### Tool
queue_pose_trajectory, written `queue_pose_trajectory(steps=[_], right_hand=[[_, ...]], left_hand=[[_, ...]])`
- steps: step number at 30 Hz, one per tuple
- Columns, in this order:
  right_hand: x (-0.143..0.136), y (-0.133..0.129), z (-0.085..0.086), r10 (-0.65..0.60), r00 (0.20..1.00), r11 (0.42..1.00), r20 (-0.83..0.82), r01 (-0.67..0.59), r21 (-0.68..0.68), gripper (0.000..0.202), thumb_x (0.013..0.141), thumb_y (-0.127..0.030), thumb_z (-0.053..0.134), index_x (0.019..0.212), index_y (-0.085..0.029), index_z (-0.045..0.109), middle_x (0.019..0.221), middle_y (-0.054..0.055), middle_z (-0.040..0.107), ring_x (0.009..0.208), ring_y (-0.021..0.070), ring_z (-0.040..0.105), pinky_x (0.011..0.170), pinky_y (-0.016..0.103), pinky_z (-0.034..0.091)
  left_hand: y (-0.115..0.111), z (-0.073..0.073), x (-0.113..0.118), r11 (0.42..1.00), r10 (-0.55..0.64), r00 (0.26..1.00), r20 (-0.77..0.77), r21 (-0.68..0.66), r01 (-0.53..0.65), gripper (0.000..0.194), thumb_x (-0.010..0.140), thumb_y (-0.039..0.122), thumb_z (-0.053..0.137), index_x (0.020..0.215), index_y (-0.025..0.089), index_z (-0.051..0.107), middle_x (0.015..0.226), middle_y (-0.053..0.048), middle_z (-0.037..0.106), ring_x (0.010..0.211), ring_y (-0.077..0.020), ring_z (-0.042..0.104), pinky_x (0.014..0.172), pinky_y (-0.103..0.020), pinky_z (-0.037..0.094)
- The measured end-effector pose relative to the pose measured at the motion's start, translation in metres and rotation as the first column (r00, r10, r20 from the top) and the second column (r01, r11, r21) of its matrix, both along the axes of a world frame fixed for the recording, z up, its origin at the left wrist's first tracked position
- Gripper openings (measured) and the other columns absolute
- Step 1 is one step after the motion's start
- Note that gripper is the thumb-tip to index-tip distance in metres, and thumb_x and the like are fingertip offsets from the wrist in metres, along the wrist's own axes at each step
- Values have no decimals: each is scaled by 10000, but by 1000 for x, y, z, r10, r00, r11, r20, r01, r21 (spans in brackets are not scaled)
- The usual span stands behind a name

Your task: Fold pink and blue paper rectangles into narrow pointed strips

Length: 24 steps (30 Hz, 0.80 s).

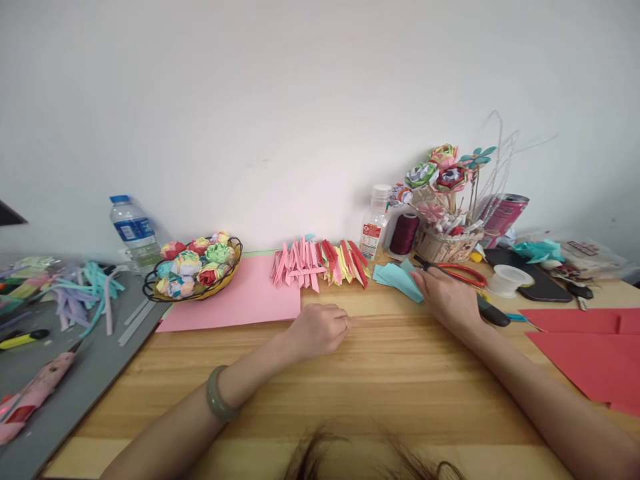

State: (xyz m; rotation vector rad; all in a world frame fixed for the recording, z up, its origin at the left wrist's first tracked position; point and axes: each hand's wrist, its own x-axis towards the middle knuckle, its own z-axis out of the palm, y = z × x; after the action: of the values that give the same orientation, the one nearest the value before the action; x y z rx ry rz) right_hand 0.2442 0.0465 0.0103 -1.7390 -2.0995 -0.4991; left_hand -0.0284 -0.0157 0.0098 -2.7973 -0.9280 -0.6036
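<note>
My left hand rests on the wooden table with its fingers curled in, a ring on one finger and a green bangle on the wrist. No object shows in it. Farther right, my right hand reaches to a small spread of light-blue paper pieces, its fingertips pinched at their right edge. Just beyond my left hand stand folded pink paper strips, beside folded red and yellow strips. Red-handled scissors lie partly behind my right hand.
Pink sheets lie under a basket rim holding paper flowers. A water bottle, clear bottle, thread spool and flower pot line the wall. Red sheets lie right; a glue gun lies left.
</note>
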Motion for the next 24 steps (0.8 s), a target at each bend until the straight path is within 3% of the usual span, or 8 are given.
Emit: queue_pose_trajectory(steps=[2,4,6,9,11,13,20,24], right_hand=[[-3,-7,4,50,997,986,60,-59,155,368,931,-380,343,988,-191,654,715,59,587,616,165,536,445,276,183],[-11,-19,8,221,964,929,147,-254,269,318,935,-320,365,1033,-183,634,689,49,578,648,160,530,483,268,252],[-24,-34,10,468,844,820,260,-525,228,283,934,-208,358,1015,-175,627,732,47,594,676,153,519,549,263,312],[-49,-51,6,645,697,688,314,-708,158,256,919,-163,378,906,-154,634,693,39,585,644,151,495,542,269,313],[-60,-55,1,712,641,640,288,-760,110,249,912,-167,398,826,-156,631,652,27,564,607,145,478,530,270,315],[-63,-55,-4,755,617,622,222,-781,53,244,913,-191,406,824,-159,631,667,27,568,618,146,489,538,264,340],[-48,-51,-8,834,550,539,-34,-827,-159,296,928,-181,335,1023,-162,615,875,86,618,820,173,546,675,273,447],[-49,-53,-7,834,538,516,-125,-839,-170,281,920,-186,359,1007,-157,624,877,91,626,820,177,551,675,281,461]], left_hand=[[-2,4,2,999,-8,999,52,45,5,242,891,166,399,963,157,629,830,-36,662,765,-146,591,678,-255,475],[-5,9,5,993,-10,992,122,119,-5,249,900,176,397,1054,137,588,989,-64,643,909,-160,567,792,-279,468],[-9,13,8,982,8,989,149,185,-36,299,895,242,442,1152,114,528,1128,-99,589,1031,-192,518,881,-325,438],[-11,11,11,981,75,994,82,173,-89,315,860,331,515,1099,131,563,1028,-85,622,947,-209,532,809,-345,455],[-10,5,10,984,101,994,33,143,-105,183,879,273,483,882,175,637,810,-31,648,817,-182,545,706,-308,458],[-7,-1,9,989,122,993,0,87,-121,231,891,232,452,776,183,646,723,-17,638,763,-166,539,653,-280,447],[-2,-4,1,993,28,1000,-6,-113,-29,265,831,353,558,989,150,622,1074,-42,622,973,-169,539,869,-293,432],[-7,-6,2,998,24,998,-52,-60,-28,328,823,455,536,875,152,651,909,-49,652,884,-191,551,788,-314,451]])
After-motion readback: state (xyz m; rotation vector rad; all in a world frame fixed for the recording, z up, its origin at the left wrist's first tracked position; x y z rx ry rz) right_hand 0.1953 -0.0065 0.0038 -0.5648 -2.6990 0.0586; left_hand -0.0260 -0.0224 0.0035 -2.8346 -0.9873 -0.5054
